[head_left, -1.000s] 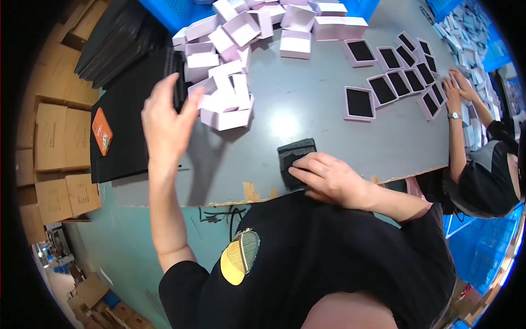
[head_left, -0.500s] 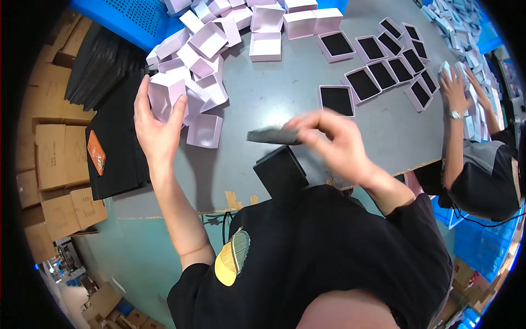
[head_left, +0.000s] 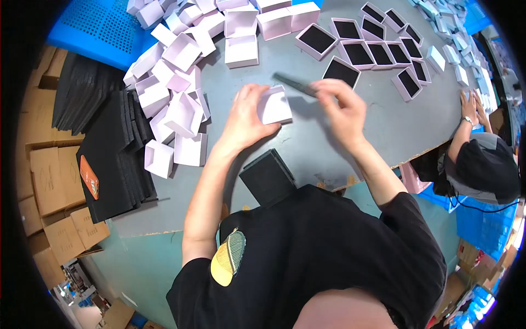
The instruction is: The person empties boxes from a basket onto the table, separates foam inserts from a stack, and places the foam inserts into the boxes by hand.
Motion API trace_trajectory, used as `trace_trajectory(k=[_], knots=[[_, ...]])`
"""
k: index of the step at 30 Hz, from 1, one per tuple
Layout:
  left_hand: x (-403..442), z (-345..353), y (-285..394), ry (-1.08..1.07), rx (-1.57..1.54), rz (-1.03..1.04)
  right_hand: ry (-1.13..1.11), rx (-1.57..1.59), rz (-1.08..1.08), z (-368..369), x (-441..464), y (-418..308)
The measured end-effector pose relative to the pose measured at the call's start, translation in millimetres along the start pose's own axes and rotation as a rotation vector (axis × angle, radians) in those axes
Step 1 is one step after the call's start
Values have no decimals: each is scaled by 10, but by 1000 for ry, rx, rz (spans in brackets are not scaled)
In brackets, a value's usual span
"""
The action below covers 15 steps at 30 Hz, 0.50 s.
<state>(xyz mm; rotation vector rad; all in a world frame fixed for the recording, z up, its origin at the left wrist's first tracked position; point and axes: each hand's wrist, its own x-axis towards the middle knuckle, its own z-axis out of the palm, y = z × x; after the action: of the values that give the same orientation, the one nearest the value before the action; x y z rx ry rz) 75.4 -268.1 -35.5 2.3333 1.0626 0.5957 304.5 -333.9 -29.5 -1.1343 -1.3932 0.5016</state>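
Note:
My left hand (head_left: 245, 119) grips a small white box (head_left: 275, 106) on the grey table, its open side up. To the right, my right hand (head_left: 342, 107) pinches a thin black foam pad (head_left: 295, 84), which tilts in the air just beyond the box and is blurred by motion. Near my body lies a short stack of black foam squares (head_left: 268, 176). A heap of empty white boxes (head_left: 183, 115) stands left of my left hand. Farther right sit several white boxes with black foam inside, one of them a box (head_left: 341, 73) close beyond my right hand.
Large black foam sheets (head_left: 112, 159) with an orange card (head_left: 89, 176) are piled at the left edge. A blue crate (head_left: 104, 33) stands at the back left. At the far right, another person's hands (head_left: 472, 107) are beside a pile of pale boxes (head_left: 457, 55).
My left hand has brought a white box from the heap to the middle of the table. My right hand has lifted the foam pad farther from my body, towards the box.

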Motion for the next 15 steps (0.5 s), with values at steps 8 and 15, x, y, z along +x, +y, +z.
trace_trajectory(k=[8, 15], knots=[[-25, 309, -53, 196, -356, -140, -601, -596, -624, 265, 248, 49], [12, 382, -54, 204, -266, -96, -737, -490, -393, 322, 237, 144]])
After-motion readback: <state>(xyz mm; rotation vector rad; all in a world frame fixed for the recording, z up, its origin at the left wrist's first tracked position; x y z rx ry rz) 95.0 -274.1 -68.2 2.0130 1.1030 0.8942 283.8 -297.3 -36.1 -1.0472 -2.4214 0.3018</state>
